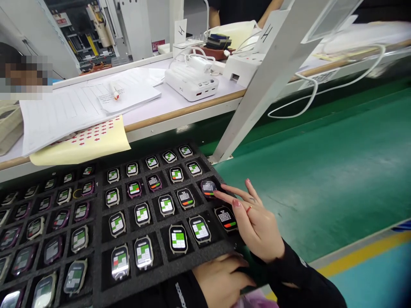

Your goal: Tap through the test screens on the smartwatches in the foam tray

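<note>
A black foam tray [164, 261] holds several smartwatches with lit screens showing green, white and red blocks. My right hand [257, 222] reaches in from the right in a black sleeve. Its fingers are stretched out, and a fingertip touches the screen of a watch [208, 187] at the tray's right edge. Just under the palm lies another watch [226, 217] with a red and green bar. My left hand [221, 278] is at the tray's near right corner, fingers pressed together around the foam edge.
A second tray of watches [48, 231] lies to the left. Both sit on a green conveyor belt [321, 171]. Behind are a bench with papers [80, 107], a yellow sticker sheet [86, 145], white charger boxes [192, 83], cables, a slanted white post [257, 85] and another person [237, 10].
</note>
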Demonstrator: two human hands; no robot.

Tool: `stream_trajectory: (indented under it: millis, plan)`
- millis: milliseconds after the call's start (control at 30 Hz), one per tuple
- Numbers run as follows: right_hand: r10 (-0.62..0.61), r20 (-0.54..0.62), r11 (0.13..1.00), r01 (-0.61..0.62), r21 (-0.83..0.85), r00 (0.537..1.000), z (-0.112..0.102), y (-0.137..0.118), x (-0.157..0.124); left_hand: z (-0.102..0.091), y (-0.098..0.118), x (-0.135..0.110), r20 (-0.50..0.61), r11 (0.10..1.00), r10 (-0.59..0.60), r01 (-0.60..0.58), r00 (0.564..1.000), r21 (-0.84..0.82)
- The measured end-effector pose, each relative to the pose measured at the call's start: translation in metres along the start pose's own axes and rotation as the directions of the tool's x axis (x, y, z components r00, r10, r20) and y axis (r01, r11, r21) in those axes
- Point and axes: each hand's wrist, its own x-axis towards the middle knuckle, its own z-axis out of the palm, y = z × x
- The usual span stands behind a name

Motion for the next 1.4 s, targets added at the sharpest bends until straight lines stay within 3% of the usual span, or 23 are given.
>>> stream_trajectory:
  millis: [133, 367, 733, 867, 1133, 1300, 1400]
  plan:
    - [0.02, -0.028, 1.0, -0.02, 0.008, 0.999, 0.0, 0.0, -0.002, -0.002, 0.001, 0.0, 0.011, 1.0, -0.002, 0.002, 1.0, 0.003]
    - [0.017, 0.046, 0.999, -0.016, -0.028, 0.999, 0.002, 0.002, -0.002, -0.009, 0.004, 0.001, 0.023, 1.0, -0.013, 0.013, 1.0, -0.004]
    - [0.031, -0.086, 0.99, -0.019, 0.137, 0.996, -0.001, 0.0, -0.01, -0.009, 0.004, 0.001, 0.075, 0.999, -0.039, 0.04, 0.996, -0.012]
    - [0.056, -0.042, 0.983, -0.048, 0.176, 0.998, -0.006, -0.001, -0.015, -0.011, 0.006, 0.0, 0.107, 0.999, -0.044, 0.047, 0.993, -0.025]
    - [-0.129, 0.075, 0.973, 0.111, 0.204, 0.989, -0.031, 0.001, -0.024, -0.011, 0.003, 0.0, 0.141, 0.998, -0.048, 0.053, 0.989, -0.037]
    - [-0.137, 0.112, 0.981, 0.119, 0.156, 0.984, -0.047, 0.004, -0.038, -0.011, 0.004, 0.0, 0.154, 0.997, -0.049, 0.057, 0.987, -0.049]
    - [-0.167, 0.191, 0.982, 0.146, 0.12, 0.967, -0.049, 0.004, -0.04, -0.011, 0.004, 0.001, 0.156, 0.997, -0.05, 0.057, 0.987, -0.045]
